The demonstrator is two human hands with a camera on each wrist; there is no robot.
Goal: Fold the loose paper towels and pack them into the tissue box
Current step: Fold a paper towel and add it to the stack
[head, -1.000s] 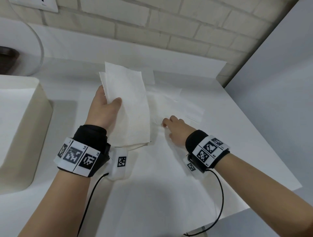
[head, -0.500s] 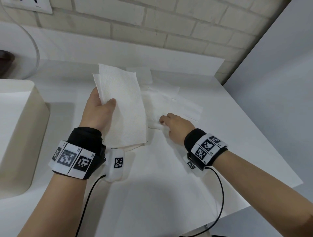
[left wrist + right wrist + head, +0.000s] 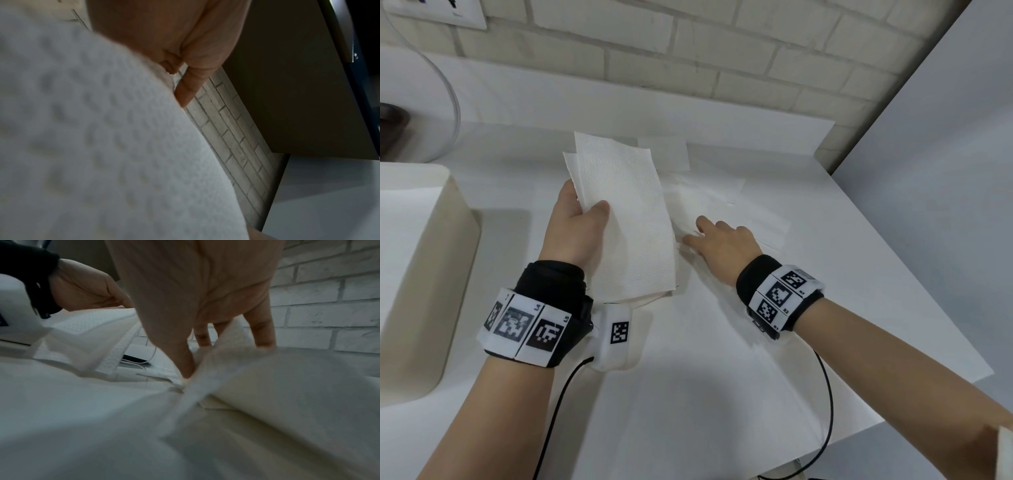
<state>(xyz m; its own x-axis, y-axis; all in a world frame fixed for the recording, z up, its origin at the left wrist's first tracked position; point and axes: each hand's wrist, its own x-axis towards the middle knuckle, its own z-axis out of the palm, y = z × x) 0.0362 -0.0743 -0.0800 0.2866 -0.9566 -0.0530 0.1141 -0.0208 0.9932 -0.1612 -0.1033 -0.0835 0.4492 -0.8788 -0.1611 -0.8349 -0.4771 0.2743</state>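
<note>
The white bench ends at a low white upstand below the brick wall at the back and at a free edge on the right, beside a plain grey panel; its near half lies bare between the forearms. On the left stands a cream, round-cornered container, only partly in view. The left hand holds a stack of folded paper towels lifted off the surface, thumb on top and fingers curled beneath; the towels are white, dimpled and oblong, their long axis running from the wrist away toward the wall, leaning slightly left. The left wrist view shows the same embossed sheet close up, with a fingertip at its edge. Just right of the stack, loose paper towels lie flat and overlapping, creased and thin. The right hand rests on them with its fingers stretched out, and in the right wrist view its thumb and fingers press into a raised fold of towel.
</note>
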